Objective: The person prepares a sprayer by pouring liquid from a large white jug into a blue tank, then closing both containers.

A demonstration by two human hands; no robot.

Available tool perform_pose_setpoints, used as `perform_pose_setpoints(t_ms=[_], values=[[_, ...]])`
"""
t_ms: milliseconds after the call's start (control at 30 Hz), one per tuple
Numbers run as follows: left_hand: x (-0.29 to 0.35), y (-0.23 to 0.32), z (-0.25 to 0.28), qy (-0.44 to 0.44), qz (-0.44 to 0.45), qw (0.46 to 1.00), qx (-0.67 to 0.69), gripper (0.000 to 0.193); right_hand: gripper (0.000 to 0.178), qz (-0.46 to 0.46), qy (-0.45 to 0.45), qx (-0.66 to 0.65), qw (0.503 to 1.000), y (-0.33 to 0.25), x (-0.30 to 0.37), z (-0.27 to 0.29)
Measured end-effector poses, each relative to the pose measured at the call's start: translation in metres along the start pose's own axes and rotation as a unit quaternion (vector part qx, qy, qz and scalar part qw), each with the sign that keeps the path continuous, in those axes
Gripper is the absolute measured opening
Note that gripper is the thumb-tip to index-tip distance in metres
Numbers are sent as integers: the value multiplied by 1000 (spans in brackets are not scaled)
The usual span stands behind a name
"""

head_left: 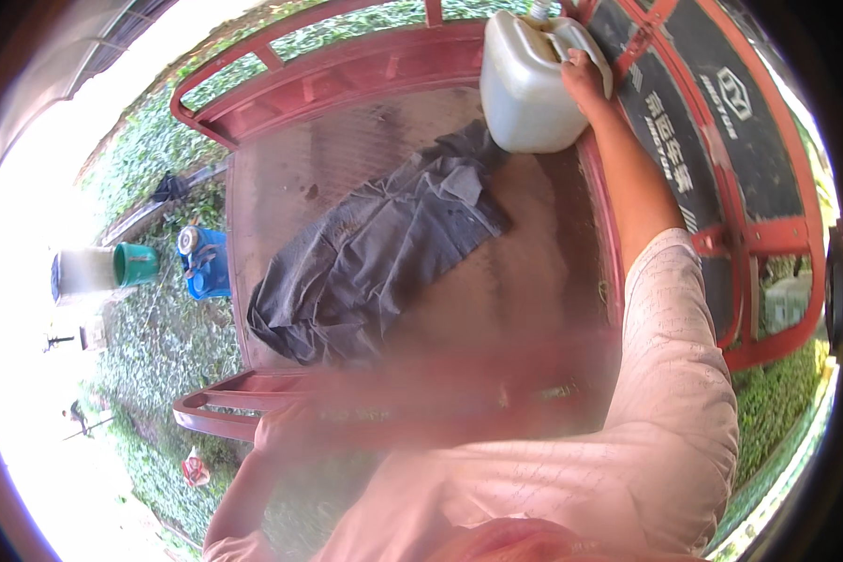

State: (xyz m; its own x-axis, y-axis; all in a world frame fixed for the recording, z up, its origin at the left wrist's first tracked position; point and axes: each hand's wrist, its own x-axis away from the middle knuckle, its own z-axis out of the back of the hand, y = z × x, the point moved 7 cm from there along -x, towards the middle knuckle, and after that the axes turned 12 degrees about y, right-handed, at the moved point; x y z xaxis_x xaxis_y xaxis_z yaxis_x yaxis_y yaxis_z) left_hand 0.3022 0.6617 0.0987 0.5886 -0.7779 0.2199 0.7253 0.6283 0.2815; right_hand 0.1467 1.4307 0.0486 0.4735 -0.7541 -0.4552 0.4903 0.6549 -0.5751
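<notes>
A whitish plastic jerrycan (pixel 529 98) stands in the far right corner of a red metal cargo bed (pixel 318 80). My right arm reaches across to it, and my right hand (pixel 583 80) is closed around the handle on its top. Beside the can, a crumpled dark grey cloth (pixel 384 239) lies spread diagonally over the brown bed floor (pixel 478 290). My left hand (pixel 279 426) is at the near side rail (pixel 220 412), close to its left end. A blurred patch covers that area, so the left fingers cannot be made out.
Black panels (pixel 660 122) in a red frame close off the bed's right end. Past its left edge, a blue container (pixel 206 267) and a green bucket (pixel 138 265) stand beside a pale one. Green plants (pixel 155 342) cover the ground around the bed.
</notes>
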Motion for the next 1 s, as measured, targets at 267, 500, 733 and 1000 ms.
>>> perform_pose_setpoints(t_ms=[267, 500, 733, 1000], values=[[-3, 1, 8, 21, -36, 999, -24, 39, 50, 59, -144, 154, 976, 56, -88, -140], [-43, 17, 28, 7, -67, 997, 31, 60, 63, 31, -182, 179, 967, 151, -174, -190], [-30, 8, 27, -19, -26, 999, 44, 69, 63, -19, -177, 63, 982, 149, -99, -150], [-15, -2, 31, -18, -21, 998, 56, 62, 46, -398, -235, -378, 802, 96, 28, -41]])
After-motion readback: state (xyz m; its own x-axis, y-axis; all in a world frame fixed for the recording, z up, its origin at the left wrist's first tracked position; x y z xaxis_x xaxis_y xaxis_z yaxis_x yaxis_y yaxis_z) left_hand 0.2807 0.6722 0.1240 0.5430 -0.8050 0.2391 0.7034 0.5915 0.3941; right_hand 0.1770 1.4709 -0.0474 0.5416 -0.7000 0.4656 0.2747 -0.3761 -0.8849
